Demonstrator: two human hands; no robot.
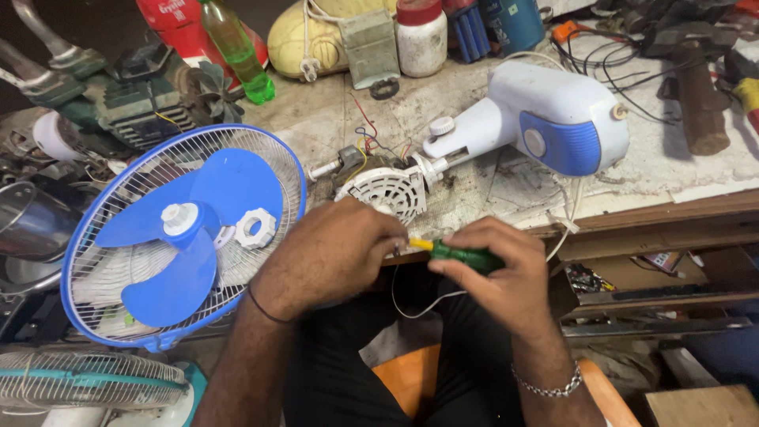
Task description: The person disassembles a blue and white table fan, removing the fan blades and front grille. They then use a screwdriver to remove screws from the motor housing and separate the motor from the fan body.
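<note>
Fingers (458, 241) of two hands on one green screwdriver (462, 255).

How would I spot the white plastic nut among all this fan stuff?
Find the big round blue-rimmed fan guard lying left of the person's left hand. On it rest blue fan blades, and just right of their white hub sits the white nut. It alone is a small ring with a notched, many-sided outline.

Green-handled screwdriver (462, 255) (yellow collar) lying level beside white motor housing (385, 192).
</note>
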